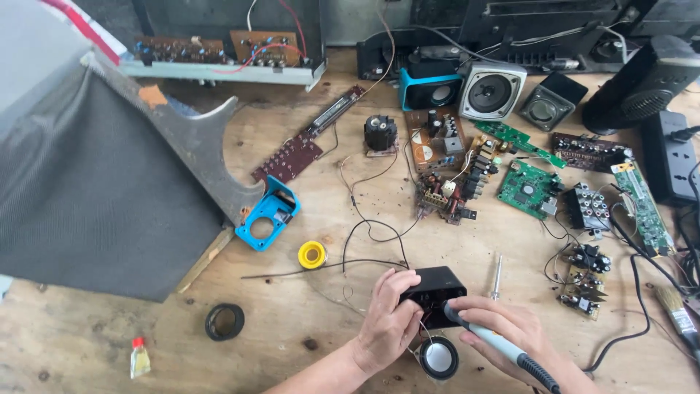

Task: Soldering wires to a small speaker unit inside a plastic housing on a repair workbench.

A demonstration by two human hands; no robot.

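- The left hand (pixel 389 321) curls over the near left corner of a small black box (pixel 435 286) that sits on the wooden workbench (pixel 87 343), fingers wrapped on its top edge and thumb below, so it has a firm closed hold on the box
- The right hand (pixel 503 327) is closed around a soldering iron (pixel 490 341) with a grey handle, held like a pen; its tip points up and left and meets the box near its front face, though the exact contact spot is too small to tell
- The iron's dark cord end runs off toward the bottom right of the view
- Just below the box, between the two wrists, lies a small round speaker (pixel 439 357) with a pale cone, joined to the box by thin wires
- A thin metal rod (pixel 496 276) lies just right of the box, apart from both hands
- A black wire (pixel 368 233) loops from the box up toward a cluster of circuit boards (pixel 445 191) in the middle of the bench
- Left of the hands sit a yellow roll of tape (pixel 311 255), a blue plastic frame (pixel 267 216) and a black ring (pixel 224 322), all well apart from the box
- A small bottle with a red cap (pixel 139 357) stands near the bottom left
- Green circuit boards (pixel 530 187) and a paintbrush (pixel 678 314) lie to the right
- A large speaker cabinet covered in grey cloth (pixel 95 182) fills the left side
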